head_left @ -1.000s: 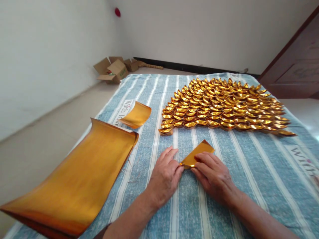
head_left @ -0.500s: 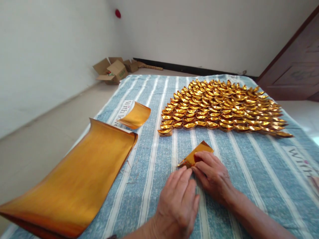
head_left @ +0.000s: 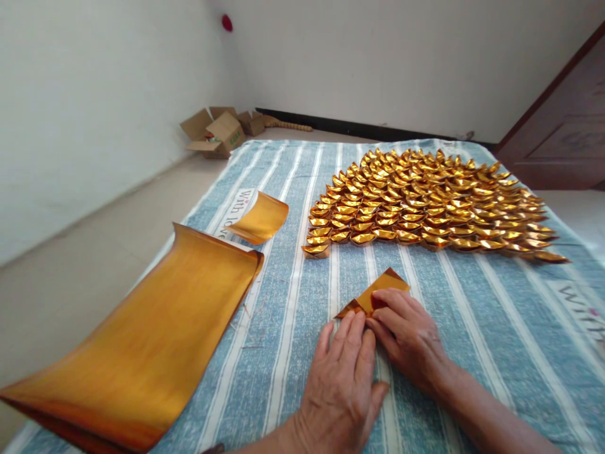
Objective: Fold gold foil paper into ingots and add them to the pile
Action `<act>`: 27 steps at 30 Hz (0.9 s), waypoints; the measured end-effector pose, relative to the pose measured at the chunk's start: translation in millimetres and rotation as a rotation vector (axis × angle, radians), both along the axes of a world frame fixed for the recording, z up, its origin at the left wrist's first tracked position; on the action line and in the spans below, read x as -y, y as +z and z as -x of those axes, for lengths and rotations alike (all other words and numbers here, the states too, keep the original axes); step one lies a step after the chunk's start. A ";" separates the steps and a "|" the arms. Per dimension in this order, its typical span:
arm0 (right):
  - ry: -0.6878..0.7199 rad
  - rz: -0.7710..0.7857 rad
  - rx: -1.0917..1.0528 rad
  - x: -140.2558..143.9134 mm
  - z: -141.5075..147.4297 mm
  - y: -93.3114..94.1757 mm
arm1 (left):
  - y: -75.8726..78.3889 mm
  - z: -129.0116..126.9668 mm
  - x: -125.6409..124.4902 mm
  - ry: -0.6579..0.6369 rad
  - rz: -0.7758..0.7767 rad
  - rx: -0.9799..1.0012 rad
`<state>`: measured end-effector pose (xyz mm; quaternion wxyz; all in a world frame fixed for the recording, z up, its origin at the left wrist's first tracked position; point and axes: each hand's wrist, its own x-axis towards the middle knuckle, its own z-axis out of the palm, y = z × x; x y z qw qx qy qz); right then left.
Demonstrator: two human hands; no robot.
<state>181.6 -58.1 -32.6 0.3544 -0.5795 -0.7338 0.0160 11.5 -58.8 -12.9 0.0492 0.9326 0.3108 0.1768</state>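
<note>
One folded gold paper triangle (head_left: 373, 296) lies on the striped blue cloth (head_left: 472, 328), pressed flat by left hand (head_left: 343, 378) and right hand (head_left: 406, 334); one gold sheet stack (head_left: 155, 340), one curled sheet (head_left: 262, 217), countless folded gold ingots (head_left: 425, 202) beyond

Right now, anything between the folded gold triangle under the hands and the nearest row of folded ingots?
Nothing. In the head view only bare striped cloth separates the gold triangle from the ingot rows.

1. The left hand (head_left: 343, 384) and the right hand (head_left: 409, 337) press flat on a folded gold paper (head_left: 373, 295) lying on the striped cloth (head_left: 472, 328).
2. Rows of folded gold ingots (head_left: 425, 202) lie farther back; a large gold sheet (head_left: 142, 340) lies to the left.
</note>
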 end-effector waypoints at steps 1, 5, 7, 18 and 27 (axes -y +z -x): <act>0.001 0.001 0.003 0.1 -0.1 -0.1 | -0.4 -0.1 0.0 0.000 0.001 0.000; 0.002 0.012 0.018 0.5 -1.1 -1.5 | -1.0 -0.3 0.4 0.004 0.014 -0.002; 0.002 0.012 0.029 0.8 -1.7 -2.5 | -0.7 -0.5 0.3 0.005 0.018 -0.002; 0.006 -0.001 0.021 0.6 0.1 2.5 | -0.8 -1.4 0.7 0.010 0.013 -0.006; 0.021 0.013 0.041 0.5 -1.1 2.2 | 1.7 -3.0 -0.7 0.018 -0.005 0.006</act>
